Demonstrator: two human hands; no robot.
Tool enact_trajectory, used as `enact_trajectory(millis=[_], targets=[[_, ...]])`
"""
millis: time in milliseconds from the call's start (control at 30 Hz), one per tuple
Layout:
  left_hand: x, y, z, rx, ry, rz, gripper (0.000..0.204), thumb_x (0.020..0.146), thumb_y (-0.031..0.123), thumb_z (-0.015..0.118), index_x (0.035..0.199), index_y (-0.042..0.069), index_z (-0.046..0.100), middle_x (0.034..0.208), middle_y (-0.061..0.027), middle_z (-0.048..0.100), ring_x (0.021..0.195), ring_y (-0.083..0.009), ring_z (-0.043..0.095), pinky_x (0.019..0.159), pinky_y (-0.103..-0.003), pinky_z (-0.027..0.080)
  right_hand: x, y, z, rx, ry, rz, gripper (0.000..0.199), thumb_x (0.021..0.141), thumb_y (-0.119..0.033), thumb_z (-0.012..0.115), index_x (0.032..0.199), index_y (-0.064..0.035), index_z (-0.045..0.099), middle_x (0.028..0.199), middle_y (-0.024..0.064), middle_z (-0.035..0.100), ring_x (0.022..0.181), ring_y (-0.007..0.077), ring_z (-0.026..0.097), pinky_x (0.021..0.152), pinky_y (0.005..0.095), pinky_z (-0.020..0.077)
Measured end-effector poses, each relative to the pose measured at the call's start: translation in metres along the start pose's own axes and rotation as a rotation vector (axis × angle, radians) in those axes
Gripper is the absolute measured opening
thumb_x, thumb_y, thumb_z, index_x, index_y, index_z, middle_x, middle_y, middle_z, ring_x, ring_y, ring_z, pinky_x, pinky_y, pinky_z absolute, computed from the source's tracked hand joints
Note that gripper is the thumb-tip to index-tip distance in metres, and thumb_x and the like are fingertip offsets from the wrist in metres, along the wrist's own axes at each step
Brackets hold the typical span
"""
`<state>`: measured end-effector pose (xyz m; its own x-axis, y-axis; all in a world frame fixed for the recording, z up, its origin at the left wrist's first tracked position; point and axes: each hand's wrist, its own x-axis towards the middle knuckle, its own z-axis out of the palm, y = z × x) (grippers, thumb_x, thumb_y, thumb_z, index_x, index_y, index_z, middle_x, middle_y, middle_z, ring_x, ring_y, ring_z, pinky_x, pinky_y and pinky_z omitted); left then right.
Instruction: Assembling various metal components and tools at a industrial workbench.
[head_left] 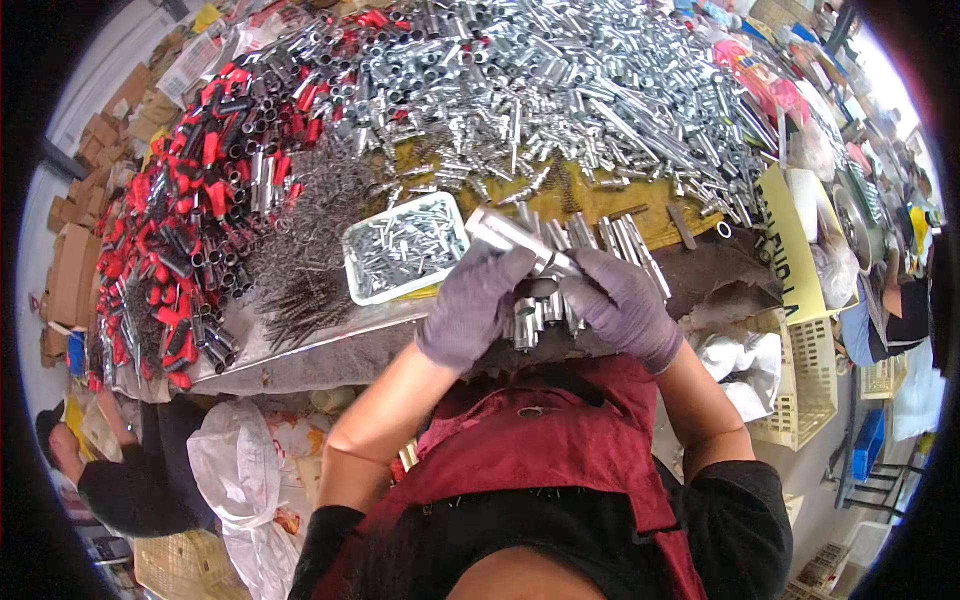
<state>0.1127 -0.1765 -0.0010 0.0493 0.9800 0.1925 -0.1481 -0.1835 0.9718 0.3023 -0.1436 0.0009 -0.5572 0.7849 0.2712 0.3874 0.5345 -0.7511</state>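
The person's gloved left hand [466, 310] and right hand [632, 308] both grasped a shiny metal tube [512, 238], which slanted between them, its upper end jutting past the left hand, its lower end at the right. Loose tubes [628, 246] lay beneath; a white tray [351, 268] sat nearby.

Lg dark lettering runs along L edge of yellow panel [812, 262], R end of tbl [312, 347]. White box [190, 68], upper L: faint print, too sm. to read.
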Motion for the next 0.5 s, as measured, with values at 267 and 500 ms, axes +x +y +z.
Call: enact_trajectory(millis=[267,500], targets=[[-0.061,-0.032,-0.018,-0.643,0.281,-0.159,0.036,0.083,0.025,0.063,0.11,0.004,0.049,0.1,-0.005,0.057,0.09,-0.0145,0.056,0.083,-0.029,0.044,0.01,-0.05,0.043,-0.422,-0.168,-0.088,0.021,0.084,-0.023,0.052,0.093,-0.0047,0.048,0.08,0.0141,0.058,0.073,0.0333,0.06,0.065,0.0426,0.0479],[-0.081,-0.019,-0.014,-1.265,0.408,-0.444,0.03,0.086,0.033,0.055,0.092,0.003,0.055,0.082,-0.0073,0.061,0.084,-0.0217,0.061,0.074,-0.039,0.05,0.009,-0.065,0.034,0.081,-0.219,-0.255,0.06,0.076,-0.015,0.063,0.129,-0.0009,0.037,0.115,0.0162,0.05,0.101,0.0254,0.056,0.084,0.0351,0.0454]])
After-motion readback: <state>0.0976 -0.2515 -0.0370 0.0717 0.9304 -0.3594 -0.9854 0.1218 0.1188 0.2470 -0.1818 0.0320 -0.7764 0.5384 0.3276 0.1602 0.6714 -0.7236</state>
